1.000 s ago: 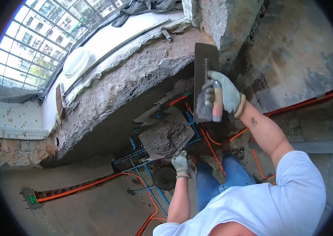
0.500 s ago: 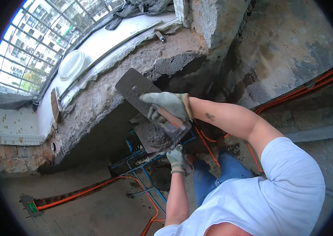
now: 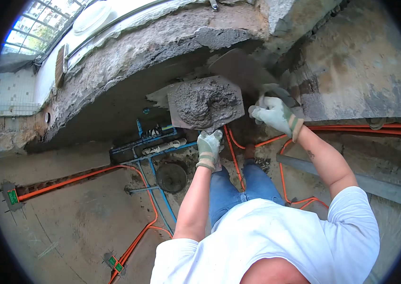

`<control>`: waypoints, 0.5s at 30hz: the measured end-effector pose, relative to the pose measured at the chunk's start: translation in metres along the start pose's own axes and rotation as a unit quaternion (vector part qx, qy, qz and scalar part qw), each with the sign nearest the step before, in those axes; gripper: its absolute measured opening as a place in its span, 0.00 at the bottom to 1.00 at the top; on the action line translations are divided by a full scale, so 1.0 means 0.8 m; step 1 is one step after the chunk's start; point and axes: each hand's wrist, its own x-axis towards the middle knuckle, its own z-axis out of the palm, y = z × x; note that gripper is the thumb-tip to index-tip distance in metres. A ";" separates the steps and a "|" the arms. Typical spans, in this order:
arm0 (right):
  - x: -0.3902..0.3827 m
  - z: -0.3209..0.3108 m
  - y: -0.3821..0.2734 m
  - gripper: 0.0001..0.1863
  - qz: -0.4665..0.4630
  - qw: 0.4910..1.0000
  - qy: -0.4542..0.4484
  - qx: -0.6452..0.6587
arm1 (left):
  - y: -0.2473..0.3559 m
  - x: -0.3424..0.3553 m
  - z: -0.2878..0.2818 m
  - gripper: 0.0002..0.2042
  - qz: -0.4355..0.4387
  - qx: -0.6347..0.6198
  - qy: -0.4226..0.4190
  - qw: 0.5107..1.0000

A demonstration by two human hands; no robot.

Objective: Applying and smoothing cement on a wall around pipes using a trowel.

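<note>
- We see the board (image 3: 178,113), heaped with mortar (image 3: 204,102), just beyond our left hand (image 3: 208,146), closed on it at the near edge.
- We see the trowel (image 3: 242,71), blurred, its blade up and left of our right hand (image 3: 275,115), curled around it.

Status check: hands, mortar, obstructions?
Left hand holding board, grey mortar heaped on it. Right hand on trowel, blade blurred. No obstruction visible between hands.
</note>
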 end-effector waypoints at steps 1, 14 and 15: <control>-0.001 -0.003 0.008 0.14 -0.027 0.995 0.013 -0.093 | -0.005 -0.004 0.005 0.12 0.000 0.002 0.000 1.000; 0.004 -0.056 0.045 0.16 -0.385 0.805 0.130 -0.433 | 0.059 -0.042 0.002 0.10 0.298 0.559 -0.052 0.772; 0.000 -0.067 0.055 0.14 -0.426 0.803 0.130 -0.396 | 0.060 -0.046 0.004 0.11 0.291 0.567 -0.063 0.768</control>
